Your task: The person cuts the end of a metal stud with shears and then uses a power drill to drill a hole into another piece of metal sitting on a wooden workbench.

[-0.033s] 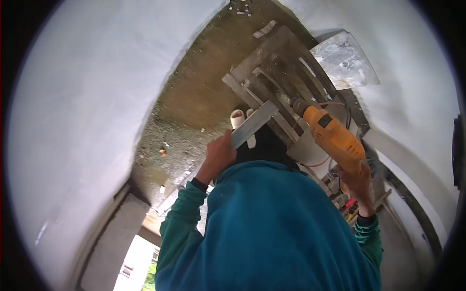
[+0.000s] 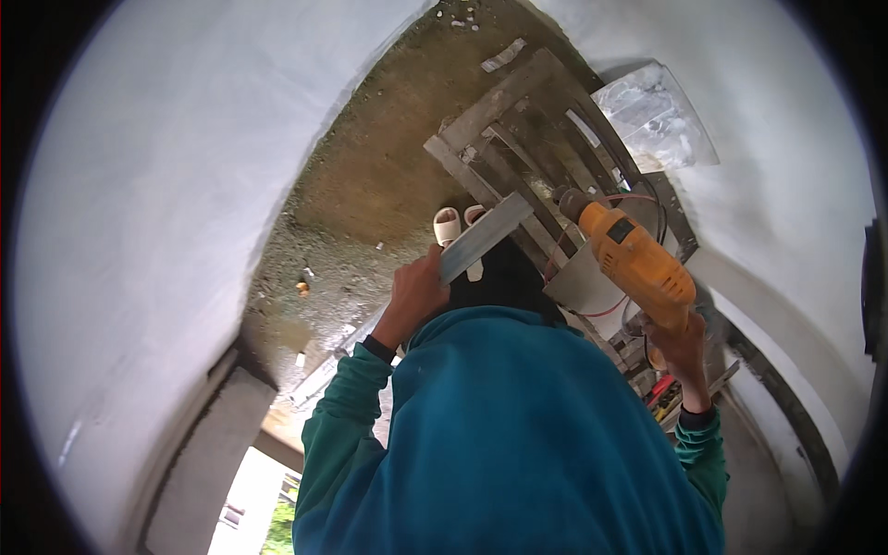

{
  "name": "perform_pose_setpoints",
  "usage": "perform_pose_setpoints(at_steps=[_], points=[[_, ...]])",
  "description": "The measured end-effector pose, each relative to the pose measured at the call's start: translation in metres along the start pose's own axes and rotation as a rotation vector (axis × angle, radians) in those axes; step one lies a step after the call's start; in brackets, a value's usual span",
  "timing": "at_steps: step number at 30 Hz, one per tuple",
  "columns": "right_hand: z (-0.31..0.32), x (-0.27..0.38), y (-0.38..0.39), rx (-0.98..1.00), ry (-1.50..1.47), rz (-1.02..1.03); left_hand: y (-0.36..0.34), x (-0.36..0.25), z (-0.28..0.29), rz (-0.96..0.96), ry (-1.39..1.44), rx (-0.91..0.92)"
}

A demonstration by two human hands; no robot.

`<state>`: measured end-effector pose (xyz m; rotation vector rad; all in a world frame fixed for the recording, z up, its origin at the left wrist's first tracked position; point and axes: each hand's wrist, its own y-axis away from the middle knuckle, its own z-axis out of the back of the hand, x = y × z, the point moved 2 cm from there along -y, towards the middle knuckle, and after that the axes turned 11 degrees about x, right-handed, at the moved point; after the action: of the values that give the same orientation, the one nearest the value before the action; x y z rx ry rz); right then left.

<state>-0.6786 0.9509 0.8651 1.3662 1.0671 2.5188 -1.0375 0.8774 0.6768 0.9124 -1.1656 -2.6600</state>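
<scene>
My left hand (image 2: 418,287) is closed round the near end of a flat grey metal bar (image 2: 488,239), which points away to the upper right. In my right hand (image 2: 680,347) is an orange power drill (image 2: 640,259), gripped by its rear handle. The drill's dark chuck (image 2: 573,203) faces the far left, a short gap to the right of the bar's far end. Whether a bit sits in the chuck is hard to make out. Both tools are held up over a slatted wooden frame (image 2: 518,92).
A whitish, dusty clear sheet or bag (image 2: 655,116) leans by the right wall. Cables and a pale board (image 2: 592,282) lie under the drill, with red and yellow tools (image 2: 661,393) nearer me. My sandals (image 2: 447,227) stand on a wet, gritty floor (image 2: 361,166). White walls rise on both sides.
The surroundings have shifted slightly in the picture, mostly to the left. Both hands keep their holds on the metal bar and the drill, nearly unmoved.
</scene>
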Motion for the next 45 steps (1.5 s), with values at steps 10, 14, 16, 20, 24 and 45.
perform_pose_setpoints(at_steps=[10, 14, 16, 20, 24, 45], points=[[0.009, 0.007, 0.001, 0.043, 0.158, -0.062, -0.011, 0.011, -0.034, 0.022, -0.037, 0.068], [0.022, -0.003, -0.004, 0.120, 0.234, -0.036, -0.025, 0.003, -0.042, 0.004, -0.001, 0.047], [0.024, -0.004, -0.006, 0.139, 0.234, 0.001, -0.031, -0.006, -0.048, -0.004, -0.004, 0.067], [0.029, -0.001, -0.004, 0.144, 0.322, -0.029, -0.029, -0.004, -0.049, 0.071, -0.068, 0.044], [0.037, -0.003, -0.007, 0.158, 0.392, -0.010, -0.033, -0.004, -0.049, 0.080, -0.066, 0.029], [-0.001, 0.028, -0.012, 0.166, 0.577, -0.050, -0.039, -0.006, -0.056, 0.028, 0.078, 0.095]])
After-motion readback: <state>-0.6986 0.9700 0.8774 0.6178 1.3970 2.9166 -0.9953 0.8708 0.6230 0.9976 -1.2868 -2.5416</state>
